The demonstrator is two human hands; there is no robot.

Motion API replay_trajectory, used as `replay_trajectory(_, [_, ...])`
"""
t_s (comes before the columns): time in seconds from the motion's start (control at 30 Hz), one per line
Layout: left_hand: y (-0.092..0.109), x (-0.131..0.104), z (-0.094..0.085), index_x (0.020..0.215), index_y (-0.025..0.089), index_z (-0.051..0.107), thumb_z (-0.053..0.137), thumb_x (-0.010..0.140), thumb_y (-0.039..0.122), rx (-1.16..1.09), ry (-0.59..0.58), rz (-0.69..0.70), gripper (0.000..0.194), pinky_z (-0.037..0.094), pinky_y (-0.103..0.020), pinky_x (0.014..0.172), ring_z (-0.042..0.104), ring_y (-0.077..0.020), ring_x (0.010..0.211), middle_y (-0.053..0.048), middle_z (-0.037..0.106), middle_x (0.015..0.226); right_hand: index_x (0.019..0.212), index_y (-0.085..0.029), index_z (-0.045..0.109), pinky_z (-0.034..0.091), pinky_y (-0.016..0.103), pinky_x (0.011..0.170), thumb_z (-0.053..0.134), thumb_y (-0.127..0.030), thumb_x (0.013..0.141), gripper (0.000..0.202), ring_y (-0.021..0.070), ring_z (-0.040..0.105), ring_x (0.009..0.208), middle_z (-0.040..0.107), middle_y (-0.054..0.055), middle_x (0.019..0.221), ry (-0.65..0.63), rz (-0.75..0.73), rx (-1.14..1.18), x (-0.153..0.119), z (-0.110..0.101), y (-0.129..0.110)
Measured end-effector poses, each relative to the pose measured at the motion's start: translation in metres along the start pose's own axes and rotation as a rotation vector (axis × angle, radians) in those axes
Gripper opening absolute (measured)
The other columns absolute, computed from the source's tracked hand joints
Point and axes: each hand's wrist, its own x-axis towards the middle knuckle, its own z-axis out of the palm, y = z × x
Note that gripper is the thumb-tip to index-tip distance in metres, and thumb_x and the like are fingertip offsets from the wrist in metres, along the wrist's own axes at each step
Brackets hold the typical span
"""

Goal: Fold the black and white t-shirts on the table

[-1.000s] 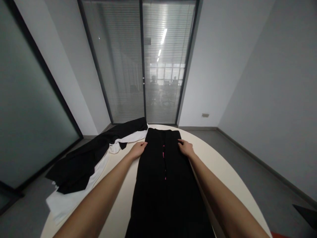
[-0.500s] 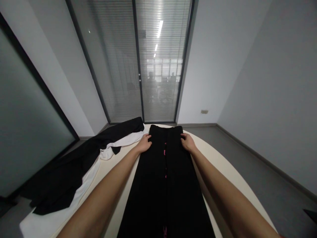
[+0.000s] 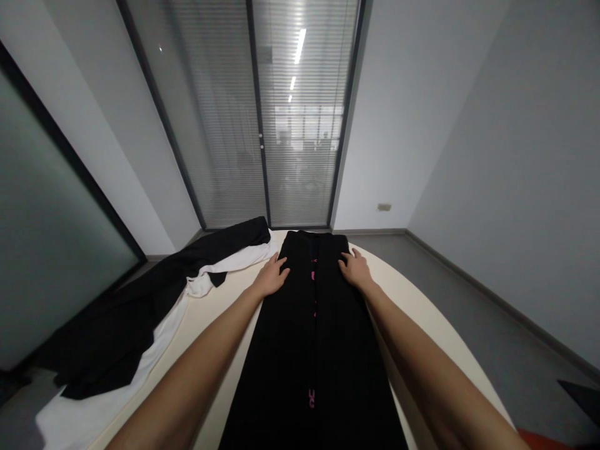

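Observation:
Black trousers [image 3: 285,350] lie lengthwise on the pale table, waistband at the far end and small pink marks down the middle. At their left edge, just below the waistband, my left hand [image 3: 270,276] rests with fingers apart on the cloth. My right hand [image 3: 356,270] lies against the opposite edge at about the same height, its fingers spread too. Neither hand grips the fabric. The lower end of the trousers runs out of view at the bottom.
A black garment [image 3: 122,325] and a white garment [image 3: 164,340] lie together along the left side of the rounded table [image 3: 398,281]. Behind the table stands a glass partition with blinds [image 3: 300,156]. A dark pointed object [image 3: 581,400] and something red [image 3: 539,439] show at lower right.
The pink marks on the trousers have shifted up the view, and the waistband gapes a little more. Fingers of both hands have spread and loosened from the edges.

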Motion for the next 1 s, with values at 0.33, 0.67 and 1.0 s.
replay_trajectory(0.33, [0.022, -0.091, -0.016, 0.149, 0.016, 0.047, 0.047, 0.097, 0.035, 0.129, -0.056, 0.047, 0.055, 0.027, -0.045, 0.12, 0.033, -0.0313, 0.148, -0.015, 0.031, 0.162, 0.142, -0.022, 0.055, 0.036, 0.05, 0.11, 0.04, -0.034, 0.1, 0.047, 0.0332, 0.042, 0.137, 0.042, 0.011, 0.156, -0.106, -0.204, -0.181, -0.101, -0.021, -0.078])
replay_trajectory(0.67, [0.058, -0.168, -0.03, 0.157, 0.024, 0.032, 0.038, 0.099, 0.053, 0.263, -0.254, 0.042, 0.065, 0.019, -0.059, 0.119, 0.01, -0.0416, 0.152, -0.013, 0.017, 0.166, 0.123, -0.014, 0.065, 0.032, 0.041, 0.116, 0.039, -0.039, 0.101, 0.041, 0.0275, 0.042, 0.142, 0.053, 0.018, 0.146, -0.297, -0.309, -0.032, -0.164, -0.041, -0.104])
replay_trajectory(1.0, [0.073, -0.214, -0.051, 0.157, 0.03, 0.03, 0.051, 0.091, 0.065, 0.128, -0.348, 0.303, 0.077, 0.013, -0.06, 0.121, 0.007, -0.0378, 0.153, -0.01, 0.018, 0.167, 0.076, -0.02, 0.068, 0.025, 0.056, 0.116, 0.063, -0.044, 0.089, 0.028, 0.033, 0.034, 0.146, 0.052, 0.012, 0.148, -0.247, -0.266, 0.244, -0.177, -0.035, -0.087])
